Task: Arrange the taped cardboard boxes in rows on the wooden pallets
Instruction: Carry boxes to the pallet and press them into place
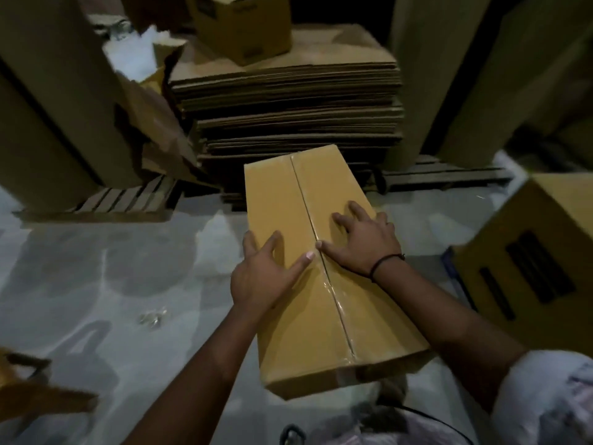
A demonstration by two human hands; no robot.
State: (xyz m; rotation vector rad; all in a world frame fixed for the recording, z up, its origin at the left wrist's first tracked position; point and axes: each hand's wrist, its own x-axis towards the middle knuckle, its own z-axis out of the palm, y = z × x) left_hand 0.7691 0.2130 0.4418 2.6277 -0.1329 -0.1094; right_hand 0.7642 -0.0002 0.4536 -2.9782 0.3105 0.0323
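Taped box (301, 252): lying lengthwise before the person, short of the wooden pallet (125, 200).
Left hand (266, 274): resting spread on the box top.
Right hand (365, 242): pressing spread beside the seam.
Progress: this box's placement is judged still pending.

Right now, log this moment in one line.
taped cardboard box: off wooden pallet | left hand: on top | right hand: on top
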